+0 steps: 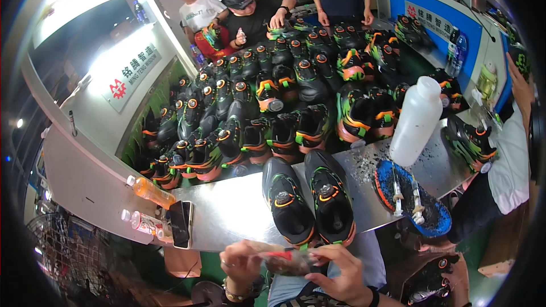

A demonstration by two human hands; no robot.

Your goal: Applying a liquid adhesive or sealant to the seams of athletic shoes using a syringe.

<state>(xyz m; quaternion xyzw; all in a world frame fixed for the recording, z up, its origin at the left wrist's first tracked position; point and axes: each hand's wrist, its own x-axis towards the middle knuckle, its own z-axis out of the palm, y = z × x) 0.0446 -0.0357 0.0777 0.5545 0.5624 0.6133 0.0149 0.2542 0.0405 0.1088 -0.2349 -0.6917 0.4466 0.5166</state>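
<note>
Close to my body, below the bench edge, my left hand (pixel 243 261) pinches one end of a small dark packet with a red patch (pixel 287 262). At its other end, my right hand (pixel 344 278) grips it between thumb and fingers. It looks wrapped in clear plastic; what is inside I cannot make out. Just beyond my hands, a pair of black sneakers with orange and green trim stands on the metal bench top (pixel 227 204): a left one (pixel 289 204) and a right one (pixel 331 199), heels toward me, each with a round dial on top.
Several rows of similar sneakers (pixel 250 96) fill the area behind. A white bottle (pixel 418 119) stands right, near a blue-edged sole (pixel 435 213) carrying syringes (pixel 397 193). Left lie a phone (pixel 181 224), an orange drink bottle (pixel 151 191) and another bottle (pixel 145 223). People (pixel 250 20) work opposite.
</note>
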